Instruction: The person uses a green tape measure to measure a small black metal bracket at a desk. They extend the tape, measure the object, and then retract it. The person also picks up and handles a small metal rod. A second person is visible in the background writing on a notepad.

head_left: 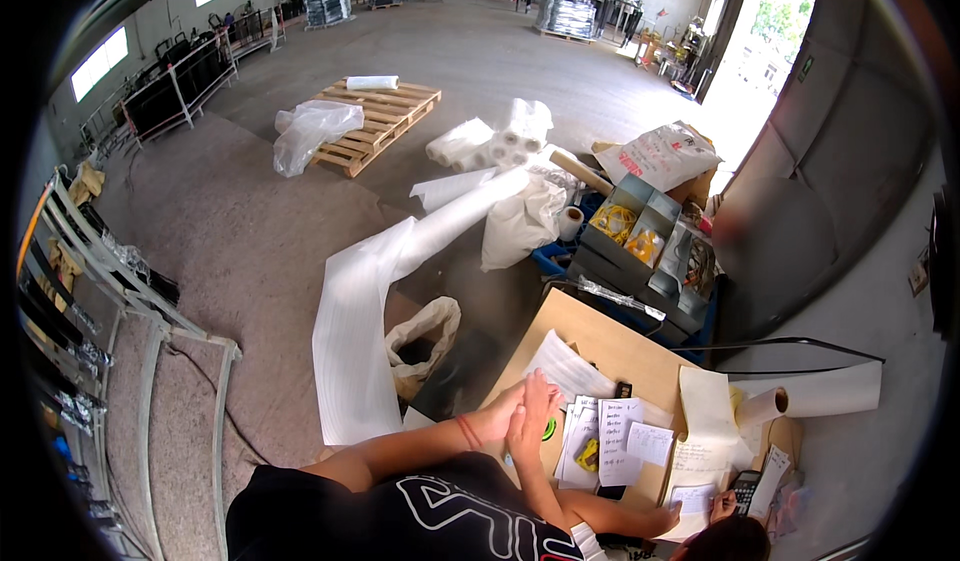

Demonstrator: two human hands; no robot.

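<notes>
Head view: bare left hand [500,412] against bare right hand [523,435], with fingers bunched close; cannot tell whether around anything. Just beyond, on flat tan tabletop [600,336], thin white lined paper sheet [572,366]: probably light, limp, easily creased; best pinched by a free edge.

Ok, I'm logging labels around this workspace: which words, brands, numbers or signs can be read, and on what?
Black T-shirt: large white outlined lettering, which I won't copy out.
White sack: red printing, partly blurred, also left uncopied.
Handwritten notes: too small to read reliably.
Calculator: key markings too small to read.
Small green sign: too small to read.
</notes>
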